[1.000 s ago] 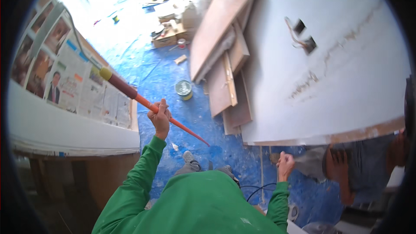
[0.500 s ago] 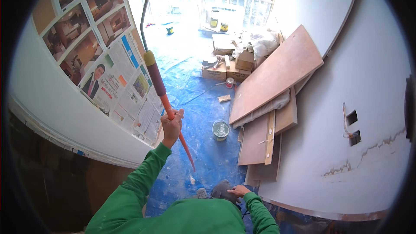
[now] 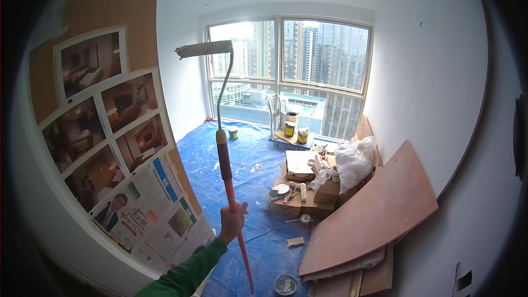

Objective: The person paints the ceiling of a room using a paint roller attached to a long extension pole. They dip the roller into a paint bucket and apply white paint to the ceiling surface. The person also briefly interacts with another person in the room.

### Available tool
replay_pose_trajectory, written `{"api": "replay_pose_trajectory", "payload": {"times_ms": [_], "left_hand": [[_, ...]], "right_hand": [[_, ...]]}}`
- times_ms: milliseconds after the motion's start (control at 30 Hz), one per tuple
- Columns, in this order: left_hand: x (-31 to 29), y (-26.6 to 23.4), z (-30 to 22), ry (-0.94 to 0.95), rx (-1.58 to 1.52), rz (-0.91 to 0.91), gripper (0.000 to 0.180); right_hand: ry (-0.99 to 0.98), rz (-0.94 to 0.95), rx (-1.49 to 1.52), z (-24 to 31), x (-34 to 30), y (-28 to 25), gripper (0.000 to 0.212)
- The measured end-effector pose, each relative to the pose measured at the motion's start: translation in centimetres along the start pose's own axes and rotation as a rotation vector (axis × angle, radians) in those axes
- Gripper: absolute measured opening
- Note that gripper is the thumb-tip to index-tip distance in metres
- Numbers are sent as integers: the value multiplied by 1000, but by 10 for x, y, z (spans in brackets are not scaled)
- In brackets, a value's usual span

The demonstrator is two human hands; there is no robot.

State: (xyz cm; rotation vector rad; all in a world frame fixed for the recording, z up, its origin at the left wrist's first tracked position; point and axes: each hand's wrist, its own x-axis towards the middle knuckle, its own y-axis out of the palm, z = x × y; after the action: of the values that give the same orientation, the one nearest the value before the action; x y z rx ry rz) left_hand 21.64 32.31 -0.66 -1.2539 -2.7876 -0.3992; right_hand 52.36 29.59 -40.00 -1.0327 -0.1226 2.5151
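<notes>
My left hand is closed around the orange pole of a paint roller. The roller stands nearly upright in front of me, with its thin end down over the floor. Its pale, used-looking sleeve sits at the top of a bent wire frame, seen against the left wall and the window. My right hand is out of view. Below and to the right of my left hand, an open paint bucket is partly cut off by the lower edge.
Blue sheeting covers the floor. Wooden boards lean on the right wall. Beyond them sit cardboard boxes and white plastic bags. A trolley with paint cans stands by the window. Newspaper covers the left panel.
The view has tilted up, bringing the roller's sleeve, the window and the ceiling into sight. My left hand keeps hold of the pole. My right hand has left the view.
</notes>
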Motion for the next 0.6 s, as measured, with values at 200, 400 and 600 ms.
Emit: {"api": "replay_pose_trajectory", "payload": {"times_ms": [200,400,600], "left_hand": [[117,15,17,-10,-75,-24,31],[260,20,59,40,-136,-47,31],[425,49,59,18,-181,56,33]], "right_hand": [[-221,18,13,134,80,-93,73],[-496,-72,-99,278,193,-159,92],[-450,-469,-214,419,287,-237,76]]}}
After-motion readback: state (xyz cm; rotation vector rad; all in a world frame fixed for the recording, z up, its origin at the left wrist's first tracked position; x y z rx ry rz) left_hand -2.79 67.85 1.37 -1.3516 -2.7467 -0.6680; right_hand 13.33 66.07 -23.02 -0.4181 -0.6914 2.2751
